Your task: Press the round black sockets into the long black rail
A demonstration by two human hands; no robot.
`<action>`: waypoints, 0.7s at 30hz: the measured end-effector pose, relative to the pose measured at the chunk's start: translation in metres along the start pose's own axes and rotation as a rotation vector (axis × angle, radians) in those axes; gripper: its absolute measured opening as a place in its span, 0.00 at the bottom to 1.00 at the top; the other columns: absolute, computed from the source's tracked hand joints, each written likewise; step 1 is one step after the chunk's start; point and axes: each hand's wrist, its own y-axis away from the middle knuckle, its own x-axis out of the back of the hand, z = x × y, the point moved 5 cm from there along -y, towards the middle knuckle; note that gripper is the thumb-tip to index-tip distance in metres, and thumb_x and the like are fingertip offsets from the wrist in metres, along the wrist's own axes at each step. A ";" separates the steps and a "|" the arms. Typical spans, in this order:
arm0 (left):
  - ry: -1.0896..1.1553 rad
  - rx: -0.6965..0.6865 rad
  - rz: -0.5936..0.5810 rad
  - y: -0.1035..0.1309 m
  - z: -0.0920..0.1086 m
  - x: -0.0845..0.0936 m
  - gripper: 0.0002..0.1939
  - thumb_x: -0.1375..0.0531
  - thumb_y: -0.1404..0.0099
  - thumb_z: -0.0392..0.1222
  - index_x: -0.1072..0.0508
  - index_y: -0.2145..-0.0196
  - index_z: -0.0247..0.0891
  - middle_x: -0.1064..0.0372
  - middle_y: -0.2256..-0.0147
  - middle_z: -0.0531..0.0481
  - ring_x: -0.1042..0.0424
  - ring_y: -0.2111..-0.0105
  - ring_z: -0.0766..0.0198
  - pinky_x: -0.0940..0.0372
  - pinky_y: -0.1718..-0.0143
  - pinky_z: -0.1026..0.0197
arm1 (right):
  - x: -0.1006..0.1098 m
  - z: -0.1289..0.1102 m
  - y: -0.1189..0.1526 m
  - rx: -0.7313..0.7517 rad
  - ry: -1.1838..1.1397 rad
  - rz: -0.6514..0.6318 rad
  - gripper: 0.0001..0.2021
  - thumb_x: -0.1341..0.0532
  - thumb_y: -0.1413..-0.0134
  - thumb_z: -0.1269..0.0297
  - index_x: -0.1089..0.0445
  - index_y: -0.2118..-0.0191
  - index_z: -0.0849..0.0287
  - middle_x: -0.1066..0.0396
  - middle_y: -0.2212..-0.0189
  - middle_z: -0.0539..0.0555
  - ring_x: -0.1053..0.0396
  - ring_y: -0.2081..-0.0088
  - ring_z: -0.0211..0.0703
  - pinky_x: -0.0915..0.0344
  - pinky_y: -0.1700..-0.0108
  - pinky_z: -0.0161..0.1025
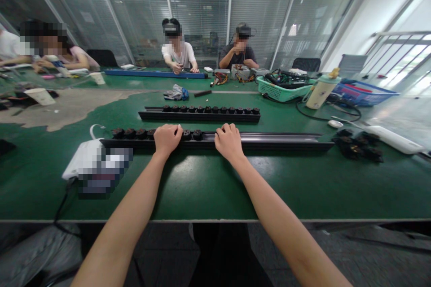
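Resting on a long black rail (269,140) that lies crosswise on the green desk (208,188), both hands press down with fingers curled over its top edge. The left hand (167,138) sits where a row of black sockets (134,133) ends, its fingers bent narrow over the rail — whether they pinch a socket cannot be told. The right hand (229,140) lies just beside it on the bare stretch of rail, fingers likewise curled and holding nothing loose.

Nearer than the rail, the desk is open green surface down to its front edge. Beyond the rail, a second rail (199,114) filled along its length with sockets lies parallel and well apart. Off the rail's right end sits a loose heap of black sockets (357,145), with a white power strip (392,140) just past it. Off the left end lies a white bag (85,161), touching the rail's tip.

Farther back right of the rail, a teal basket (279,92) holds cables and a blue basket (365,93) holds red and white items — too small to name. A cream bottle (321,89) stands between them. No writing can be read.
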 end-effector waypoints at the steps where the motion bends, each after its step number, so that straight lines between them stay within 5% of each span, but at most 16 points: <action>1: 0.003 0.000 0.002 0.000 0.000 0.000 0.26 0.53 0.23 0.49 0.20 0.69 0.39 0.19 0.62 0.37 0.23 0.60 0.47 0.41 0.62 0.52 | -0.001 0.001 0.000 -0.002 -0.010 0.002 0.13 0.44 0.26 0.65 0.20 0.52 0.60 0.29 0.50 0.65 0.37 0.47 0.58 0.37 0.46 0.49; 21: -0.014 0.011 -0.011 0.000 0.000 0.000 0.26 0.53 0.23 0.49 0.20 0.69 0.39 0.19 0.62 0.37 0.23 0.60 0.47 0.41 0.63 0.52 | -0.022 0.019 -0.009 -0.047 -0.323 -0.021 0.12 0.43 0.26 0.66 0.22 0.52 0.57 0.31 0.51 0.60 0.30 0.52 0.48 0.32 0.50 0.42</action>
